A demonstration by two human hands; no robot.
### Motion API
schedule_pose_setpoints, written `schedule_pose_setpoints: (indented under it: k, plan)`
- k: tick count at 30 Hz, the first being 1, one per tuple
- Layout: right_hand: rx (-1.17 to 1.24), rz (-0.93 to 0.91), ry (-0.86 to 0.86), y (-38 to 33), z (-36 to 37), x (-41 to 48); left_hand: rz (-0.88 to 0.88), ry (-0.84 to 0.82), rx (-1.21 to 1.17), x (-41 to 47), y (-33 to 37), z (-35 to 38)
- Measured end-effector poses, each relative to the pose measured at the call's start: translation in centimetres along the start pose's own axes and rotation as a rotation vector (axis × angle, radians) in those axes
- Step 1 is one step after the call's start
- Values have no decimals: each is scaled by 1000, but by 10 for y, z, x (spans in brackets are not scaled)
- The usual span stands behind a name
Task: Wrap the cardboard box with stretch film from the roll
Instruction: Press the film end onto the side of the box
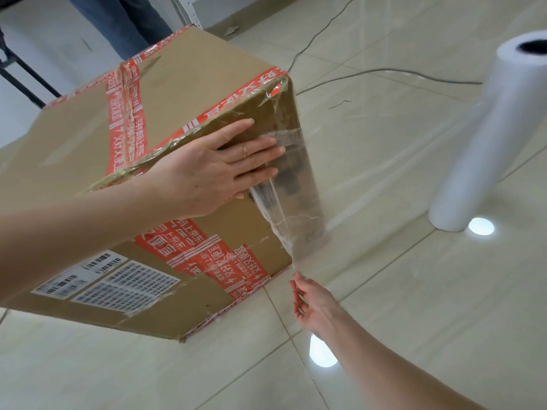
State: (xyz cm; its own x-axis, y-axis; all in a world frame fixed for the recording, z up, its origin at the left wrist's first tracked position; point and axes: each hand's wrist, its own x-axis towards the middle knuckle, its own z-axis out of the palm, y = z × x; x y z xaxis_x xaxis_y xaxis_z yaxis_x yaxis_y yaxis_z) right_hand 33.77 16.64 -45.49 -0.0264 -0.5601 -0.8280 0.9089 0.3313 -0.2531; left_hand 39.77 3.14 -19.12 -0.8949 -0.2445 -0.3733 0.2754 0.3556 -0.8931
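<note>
A large cardboard box (165,119) with red printed tape and barcode labels stands on the tiled floor. My left hand (219,170) lies flat with straight fingers on its near side, just below the top edge by the right corner, pressing clear stretch film (299,214) against the cardboard. The film covers that corner and gathers into a thin strand at the bottom. My right hand (313,303) is low by the box's bottom corner, its fingertips at the strand's end. The white film roll (479,137) stands upright on the floor to the right, a clear sheet stretching from it toward the box.
A thin cable (384,73) trails across the tiles behind the box. A person's legs in jeans (130,19) stand at the back, next to a black metal frame (20,75) at the far left. Bright lamp reflections (481,227) dot the floor.
</note>
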Motion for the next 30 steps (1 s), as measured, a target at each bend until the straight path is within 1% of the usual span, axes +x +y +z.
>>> schedule_pose_setpoints:
  k: [1,4,5,8,11,14,17,21,30]
  plan:
    - [7,0,2,0,1,1,-3,15,-10,-1,-1,0]
    - [11,1,-8,2,-1,4,5,197,-155,1,-2,5]
    - [13,3,-15,3,-3,4,13,186,-166,0,0,3]
    - [16,6,-19,6,-7,2,-21,144,-82,-1,4,-1]
    - [29,-8,-14,8,-10,3,-51,40,2,-3,5,-6]
    - [24,-33,-31,4,-4,3,-47,8,51,-3,3,-8]
    - [-9,-16,-21,-1,4,4,-42,13,103,-5,2,-8]
    - [-17,1,-18,5,6,7,-33,38,109,-7,0,-5]
    - [-32,-5,-21,22,-2,15,-12,-34,157,-6,1,-6]
